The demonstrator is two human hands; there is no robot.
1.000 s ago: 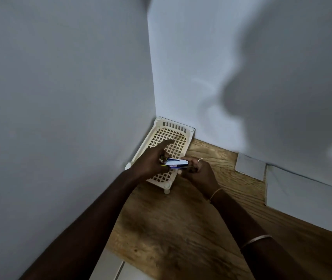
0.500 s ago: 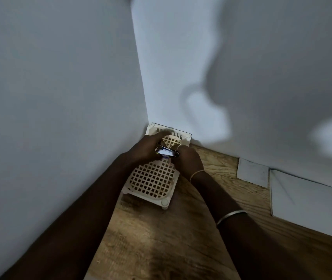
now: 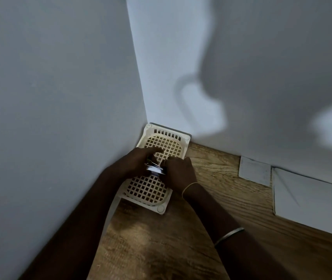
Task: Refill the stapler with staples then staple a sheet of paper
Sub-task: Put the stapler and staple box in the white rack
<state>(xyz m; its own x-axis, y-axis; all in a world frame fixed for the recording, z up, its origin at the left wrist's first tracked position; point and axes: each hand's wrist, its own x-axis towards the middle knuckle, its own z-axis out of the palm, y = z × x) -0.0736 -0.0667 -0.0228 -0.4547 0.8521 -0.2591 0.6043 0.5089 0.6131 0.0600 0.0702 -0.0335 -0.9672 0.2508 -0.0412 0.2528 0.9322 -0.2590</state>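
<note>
A small blue and silver stapler is held between both hands above a cream lattice basket in the wall corner. My left hand grips its left end, with the index finger stretched out over the basket. My right hand grips its right end with curled fingers. Most of the stapler is hidden by the hands. I cannot see any staples. A white sheet of paper lies on the wooden table at the right, against the wall.
A small white paper piece lies by the back wall, left of the sheet. Walls close in on the left and at the back. The room is dim, with a large shadow on the back wall.
My hands with the stapler drew a little nearer over the basket's middle after reaching its far end. The view shifted slightly. The grip on the stapler stays the same.
</note>
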